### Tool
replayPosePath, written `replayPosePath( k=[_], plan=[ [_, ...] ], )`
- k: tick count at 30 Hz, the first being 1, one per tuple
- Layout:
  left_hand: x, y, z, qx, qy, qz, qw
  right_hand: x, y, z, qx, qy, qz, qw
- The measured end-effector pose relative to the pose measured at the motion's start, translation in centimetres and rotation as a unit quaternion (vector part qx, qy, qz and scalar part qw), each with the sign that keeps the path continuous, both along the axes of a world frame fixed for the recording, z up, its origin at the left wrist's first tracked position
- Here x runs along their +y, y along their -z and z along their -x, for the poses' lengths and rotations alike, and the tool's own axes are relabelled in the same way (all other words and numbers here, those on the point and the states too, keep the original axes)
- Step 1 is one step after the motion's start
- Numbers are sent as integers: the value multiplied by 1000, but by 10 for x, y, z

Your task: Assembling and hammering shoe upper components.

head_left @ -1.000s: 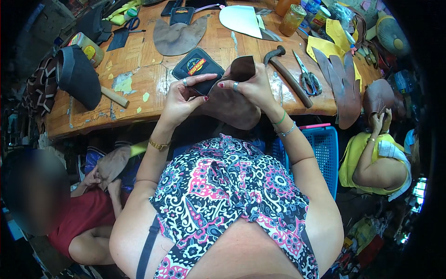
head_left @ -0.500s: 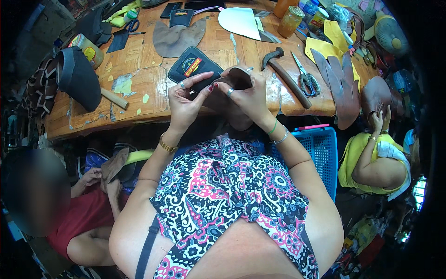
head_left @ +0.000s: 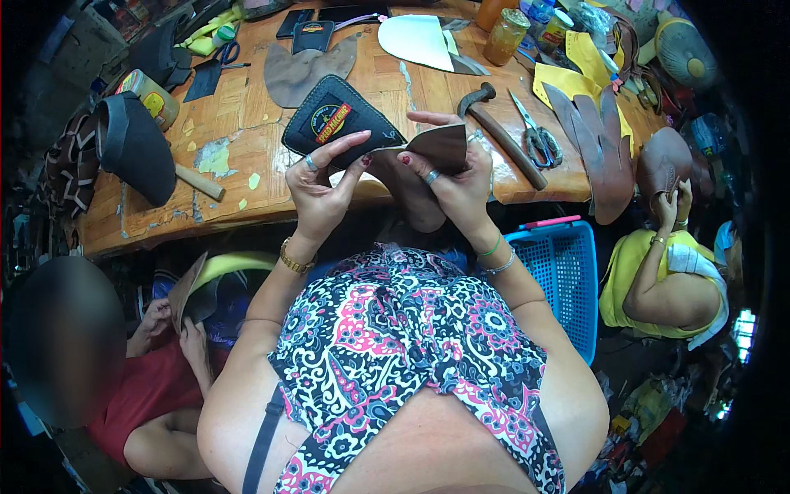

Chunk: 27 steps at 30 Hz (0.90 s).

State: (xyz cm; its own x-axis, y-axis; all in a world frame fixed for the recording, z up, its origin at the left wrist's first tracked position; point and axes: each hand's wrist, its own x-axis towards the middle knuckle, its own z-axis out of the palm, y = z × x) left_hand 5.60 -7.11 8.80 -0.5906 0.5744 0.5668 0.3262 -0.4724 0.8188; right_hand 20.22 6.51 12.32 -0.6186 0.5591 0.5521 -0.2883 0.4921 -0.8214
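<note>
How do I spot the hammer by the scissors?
Find the wooden table, then the right hand at its near edge. Just right lies the hammer, slanting beside the scissors. Unlike them, it has one thick handle and a dark head.

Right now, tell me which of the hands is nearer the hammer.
Right. The right hand holds brown leather just left of the hammer; the left hand is farther left, at the black patch.

Head view (fisheye, close) faces down over left hand [head_left: 318, 194], right hand [head_left: 459, 191]
</note>
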Motion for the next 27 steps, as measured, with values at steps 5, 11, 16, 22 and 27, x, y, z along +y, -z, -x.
replayPosePath(
  k=[5, 11, 16, 22, 27],
  plan=[
    [-3, -5, 0, 6, 24, -6, 1000, 8, -4, -1, -9, -93, 112, 989],
    [-3, -7, 4, 11, 43, 7, 999, 17, 2, 2, -17, -126, 194, 973],
    [0, -5, 9, 6, 57, -1, 998, 23, 9, 3, -27, -118, 234, 965],
    [5, -11, 19, 158, 61, -6, 985, 28, 9, 4, -17, -130, 290, 948],
    [2, -27, 21, 201, 83, 22, 976, 36, -5, 6, 25, -114, 204, 972]
  ],
)
